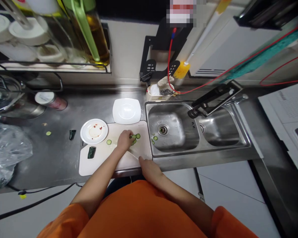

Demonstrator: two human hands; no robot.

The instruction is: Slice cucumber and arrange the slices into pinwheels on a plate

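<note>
Slumping at the left edge, a bag (11, 150) sits on the counter (57, 155), with a small disc (48, 133) and a dark green stub (72, 134) well apart from it toward 2 o'clock. Next comes the board (96, 166), with a plate (83, 131) by its far left corner and a dark chunk (91, 152) below that plate, its long axis roughly from 12 to 6. The chunk lies between 8 and 9 o'clock from the left hand (124, 140), clear of it, with a lone slice (109, 142) on the board between them. The left hand is bent, fingertips down at the slices (134, 137), which lie near 3 o'clock from it in a short row running about 1 to 7; whether it pinches one I cannot tell. A dish (126, 110) sits at 12 from this hand, beyond the board. From the right hand (149, 169), the slices are near 11 o'clock, so the left is clearly nearer. That right hand looks closed around the grip end of a knife (134, 155), the handle itself hidden, the thin blade pointing to about 10 o'clock and passing on the near side of the slices. Farthest right, just beside the board, is the sink (181, 134), with some scraps (155, 138) inside its left wall, near 1 o'clock from the right hand.
</note>
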